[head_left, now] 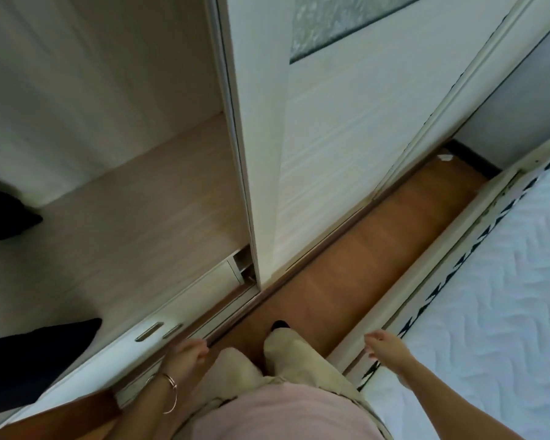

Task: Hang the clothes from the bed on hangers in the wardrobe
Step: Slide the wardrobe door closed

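Wood floor (346, 274), narrow strip between wardrobe (140, 201) and bed (505, 281). Left hand (188, 354) loosely curled, empty; right hand (386, 346) relaxed, empty. No clothes visible on bed; dark fabric (45, 354) inside wardrobe. Risk: tripping or knocking door (299, 154) in tight gap.

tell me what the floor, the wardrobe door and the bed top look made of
The floor: wood or wood-look laminate, warm orange-brown, faint plank seams, slight sheen.
The wardrobe door: probably laminated board, white, faint horizontal ribbing, satin look.
The bed top: white quilted fabric, wavy stitched lines, matt and soft-looking; whether mattress or cover is unclear.
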`<state>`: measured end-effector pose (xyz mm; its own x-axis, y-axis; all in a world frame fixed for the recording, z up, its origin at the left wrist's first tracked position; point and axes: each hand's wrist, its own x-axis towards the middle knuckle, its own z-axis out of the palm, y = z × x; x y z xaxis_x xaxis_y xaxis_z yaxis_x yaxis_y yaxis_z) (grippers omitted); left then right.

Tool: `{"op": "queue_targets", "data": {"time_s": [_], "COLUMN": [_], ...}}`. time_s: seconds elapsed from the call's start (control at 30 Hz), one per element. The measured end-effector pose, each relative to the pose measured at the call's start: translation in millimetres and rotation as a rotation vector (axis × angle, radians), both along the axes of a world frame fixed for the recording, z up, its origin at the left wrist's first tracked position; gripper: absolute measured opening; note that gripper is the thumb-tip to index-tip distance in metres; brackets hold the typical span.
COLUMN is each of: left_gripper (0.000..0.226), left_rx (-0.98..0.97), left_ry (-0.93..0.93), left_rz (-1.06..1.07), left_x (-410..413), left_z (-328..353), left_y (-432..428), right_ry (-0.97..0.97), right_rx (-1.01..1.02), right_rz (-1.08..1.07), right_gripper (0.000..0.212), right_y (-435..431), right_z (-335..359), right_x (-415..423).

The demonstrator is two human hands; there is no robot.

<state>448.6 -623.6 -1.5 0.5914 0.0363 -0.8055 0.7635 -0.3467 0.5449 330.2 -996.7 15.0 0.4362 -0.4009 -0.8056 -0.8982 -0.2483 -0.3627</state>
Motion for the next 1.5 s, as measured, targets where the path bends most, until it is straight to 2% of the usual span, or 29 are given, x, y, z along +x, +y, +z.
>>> {"op": "queue_targets", "data": {"time_s": [0.03,0.07,0.2,0.3,0.4,0.47,0.5,0.57,0.63,0.7,0.77,0.83,0.93,1.07,1.3,1.5], "left_gripper": [0.014,0.014,0.007,0.010,0.020,0.007,0.020,0.047,0.060,0.056,0.048,0.048,0.043,0.043,0.043,0.043], "left_rx": [0.000,-0.022,0.015,0.097,0.104,0.094,0.097,0.070,-0.028,-0.104,-0.116,-0.089,-0.082,-0.097,-0.036,0.012], "left_ry": [0.075,0.039,0.043,0.060,-0.021,-0.090,-0.147,-0.295,-0.493,-0.729,-0.902,-1.007,-1.051,-1.003,-0.974,-0.949], "left_rz": [0.096,0.077,-0.053,-0.212,-0.271,-0.268,-0.266,-0.241,-0.215,-0.171,-0.082,0.029,0.109,0.170,0.193,0.253], "left_x": [-10.8,-6.5,4.8,3.6,12.2,27.9,37.6,55.4,70.8,85.8,97.0,104.6,109.0,105.5,94.9,67.1], "left_z": [6.8,-2.1,-3.7,-6.9,9.2,23.7,31.4,52.4,89.6,129.7,166.1,190.1,204.4,205.8,211.3,216.6], "left_y": [-35.7,-40.2,-57.5,-53.2,-59.0,-71.2,-79.9,-103.6,-129.4,-154.8,-174.9,-183.8,-185.9,-185.3,-163.2,-111.9], "right_ry": [-0.005,-0.012,-0.021,-0.024,-0.030,-0.133,-0.203,-0.396,-0.740,-1.216,-1.641,-1.860,-1.918,-1.977,-2.126,-2.144], "right_rx": [0.002,0.008,-0.002,0.070,0.121,0.032,-0.035,-0.142,-0.177,-0.292,-0.473,-0.629,-0.788,-0.697,-0.501,-0.392], "right_rz": [-0.015,-0.026,0.002,0.003,0.108,0.214,0.278,0.387,0.446,0.503,0.592,0.689,0.814,0.876,0.807,0.805], "right_gripper": [0.018,0.020,0.024,0.016,0.016,0.016,0.024,0.031,0.026,0.023,0.028,0.039,0.056,0.065,0.054,0.050], "right_y": [-8.4,-15.0,-20.0,-5.8,3.6,6.8,6.7,8.1,17.4,29.7,35.5,34.8,29.6,35.1,65.9,126.6], "right_z": [2.0,1.8,-1.4,2.7,6.5,14.8,23.4,54.6,98.8,149.5,189.2,219.3,249.4,261.5,255.9,253.9], "right_x": [5.3,9.5,27.4,39.6,60.8,86.2,101.3,132.8,158.9,182.7,204.4,223.5,247.3,257.6,258.7,238.8]}}
